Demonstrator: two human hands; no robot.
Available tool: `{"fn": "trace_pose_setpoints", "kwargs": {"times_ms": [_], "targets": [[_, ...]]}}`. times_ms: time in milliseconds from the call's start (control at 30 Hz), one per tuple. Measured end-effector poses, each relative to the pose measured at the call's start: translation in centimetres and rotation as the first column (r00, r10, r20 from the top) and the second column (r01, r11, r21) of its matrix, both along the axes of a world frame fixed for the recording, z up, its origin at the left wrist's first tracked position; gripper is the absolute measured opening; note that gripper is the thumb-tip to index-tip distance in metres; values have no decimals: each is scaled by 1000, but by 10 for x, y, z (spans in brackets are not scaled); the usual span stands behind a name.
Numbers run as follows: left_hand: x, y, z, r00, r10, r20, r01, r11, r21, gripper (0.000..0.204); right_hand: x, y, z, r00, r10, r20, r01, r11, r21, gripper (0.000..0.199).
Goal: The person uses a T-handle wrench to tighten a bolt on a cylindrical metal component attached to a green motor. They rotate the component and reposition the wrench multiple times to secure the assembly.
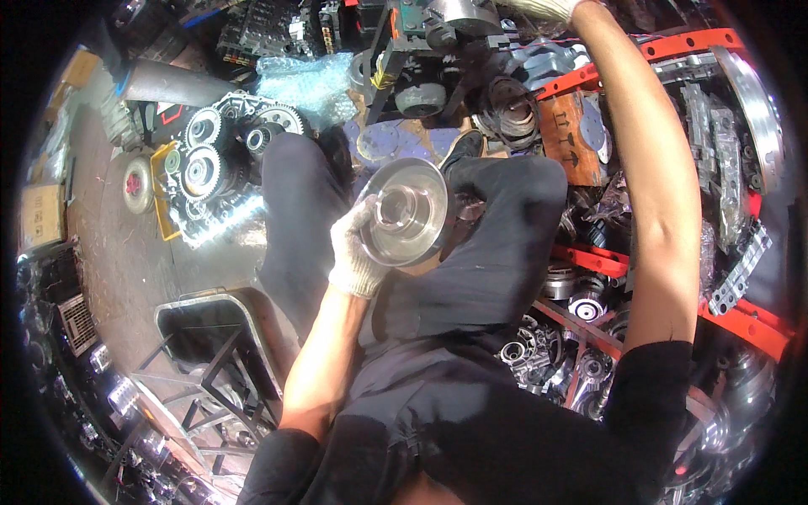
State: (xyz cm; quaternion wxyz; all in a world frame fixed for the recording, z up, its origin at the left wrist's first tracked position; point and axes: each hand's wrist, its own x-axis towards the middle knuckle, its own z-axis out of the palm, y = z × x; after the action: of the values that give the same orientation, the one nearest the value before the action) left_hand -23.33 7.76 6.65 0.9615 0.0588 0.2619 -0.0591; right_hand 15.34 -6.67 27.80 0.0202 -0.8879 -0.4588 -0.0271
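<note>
My left hand, in a white knit glove, grips the left rim of a round, shiny metal drum. The drum is held above my lap between my knees, its stepped, hollow inside facing up. My right arm stretches forward to the top edge of the view. There my right hand, also gloved, is partly cut off beside a dark bench machine with a green part and a round metal piece on top. The fingers of that hand are mostly out of sight, so what they touch does not show.
A gear assembly sits on the floor at left, by a yellow tray. Bubble wrap lies behind it. Red-framed racks crowded with metal parts stand at right. A metal frame stool is at lower left.
</note>
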Motion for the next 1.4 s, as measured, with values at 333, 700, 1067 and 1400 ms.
{"fn": "trace_pose_setpoints", "kwargs": {"times_ms": [333, 700, 1067, 1400], "targets": [[1, 1, 1, 999, -4, -39, 3, 1000, -10, 41, -2, -30, 28, 952, -306, 0, 287, 893, -347, 31], [4, 0, 0, 998, -13, -61, 12, 1000, -26, 38, 54, 27, -12, 990, -16, -141, 32, 993, 112, 46], [3, -3, -3, 989, -17, -147, 31, 995, 94, 35, -62, 19, 43, 988, -18, -155, -22, 967, -254, 43], [5, -4, 4, 993, -21, -119, 20, 1000, -9, 32, -45, -26, 45, 956, -291, -23, 260, 886, -383, 48]]}}
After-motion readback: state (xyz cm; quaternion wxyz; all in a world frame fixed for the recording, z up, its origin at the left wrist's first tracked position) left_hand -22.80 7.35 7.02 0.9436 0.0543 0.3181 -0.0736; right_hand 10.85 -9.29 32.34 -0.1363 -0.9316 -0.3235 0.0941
